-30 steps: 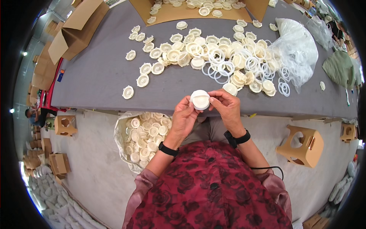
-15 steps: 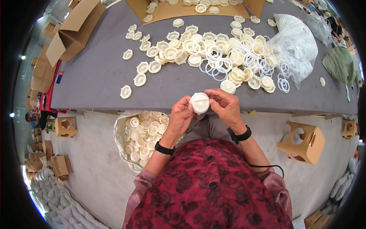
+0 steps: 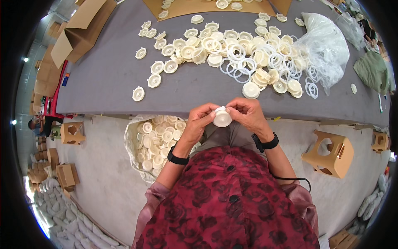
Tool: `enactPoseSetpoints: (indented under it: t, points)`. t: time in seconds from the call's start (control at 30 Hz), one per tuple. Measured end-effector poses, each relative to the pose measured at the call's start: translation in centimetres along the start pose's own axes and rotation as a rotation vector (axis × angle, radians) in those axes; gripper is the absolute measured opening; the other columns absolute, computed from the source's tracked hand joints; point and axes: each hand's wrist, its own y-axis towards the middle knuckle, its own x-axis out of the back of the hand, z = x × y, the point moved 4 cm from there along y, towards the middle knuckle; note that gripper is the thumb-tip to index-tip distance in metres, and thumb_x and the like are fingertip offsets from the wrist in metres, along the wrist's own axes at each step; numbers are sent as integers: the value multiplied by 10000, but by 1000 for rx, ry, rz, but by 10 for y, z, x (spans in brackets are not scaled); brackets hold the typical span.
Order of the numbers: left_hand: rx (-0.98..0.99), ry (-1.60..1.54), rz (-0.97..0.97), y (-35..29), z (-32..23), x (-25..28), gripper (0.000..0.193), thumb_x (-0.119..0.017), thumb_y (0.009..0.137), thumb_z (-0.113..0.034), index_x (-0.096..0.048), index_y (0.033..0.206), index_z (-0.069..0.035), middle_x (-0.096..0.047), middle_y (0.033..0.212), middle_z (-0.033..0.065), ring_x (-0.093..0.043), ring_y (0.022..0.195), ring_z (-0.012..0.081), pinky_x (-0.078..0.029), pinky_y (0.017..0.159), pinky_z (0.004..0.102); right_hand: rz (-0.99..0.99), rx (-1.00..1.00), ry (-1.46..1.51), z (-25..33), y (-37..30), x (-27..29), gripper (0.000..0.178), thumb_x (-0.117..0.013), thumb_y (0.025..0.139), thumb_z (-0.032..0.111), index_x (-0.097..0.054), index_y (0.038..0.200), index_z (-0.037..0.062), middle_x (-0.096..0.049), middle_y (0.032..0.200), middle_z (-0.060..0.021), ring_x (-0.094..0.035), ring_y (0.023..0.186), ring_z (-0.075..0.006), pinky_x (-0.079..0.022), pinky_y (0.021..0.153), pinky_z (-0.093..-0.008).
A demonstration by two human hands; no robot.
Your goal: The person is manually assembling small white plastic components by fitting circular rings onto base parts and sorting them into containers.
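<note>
Between my two hands, just off the near edge of the table, is a round cream plastic cap [image 3: 222, 118]. My left hand [image 3: 200, 121] pinches its left rim between thumb and fingers. On the opposite side, my right hand [image 3: 246, 114] grips the upper right rim with thumb and fingertips. Whether a ring sits on the cap cannot be made out. Beyond my hands lies a loose heap of similar caps [image 3: 188, 52], some showing their ribbed inner side. Translucent white sealing rings [image 3: 242, 75] are scattered over the heap's right part.
A white sack [image 3: 132, 154] full of caps stands on the floor at my left. A clear plastic bag [image 3: 327, 45] lies on the table's right, and an open cardboard box [image 3: 85, 31] at far left. Another carton [image 3: 190, 13] holds caps. A tan stool [image 3: 331, 153] stands right.
The cap has tilted in my hands and moved slightly down and right in view. My right fingers have shifted onto its upper rim. The table scene has shifted slightly.
</note>
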Motion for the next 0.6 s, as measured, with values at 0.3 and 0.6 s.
enactPoseSetpoints:
  t: [0.3, 0.6]
  points:
    - [-16, -285, 30, 4, -13, -3, 316, -697, 896, -73, -583, 1177, 16, -679, 1060, 76, -635, 989, 124, -500, 890, 268, 24, -66, 162, 6, 0, -2, 121, -653, 933, 59, -694, 1017, -18, -683, 914, -4, -610, 815, -40, -484, 713, -180]
    - [-133, -386, -185, 3, 17, 3, 362, -694, 891, -65, -550, 1219, -11, -633, 1225, 123, -616, 1133, 194, -492, 1003, 344, -225, 69, 344, -3, -2, -9, 155, -611, 940, 11, -645, 1071, -64, -691, 927, -66, -659, 811, -96, -589, 750, -265]
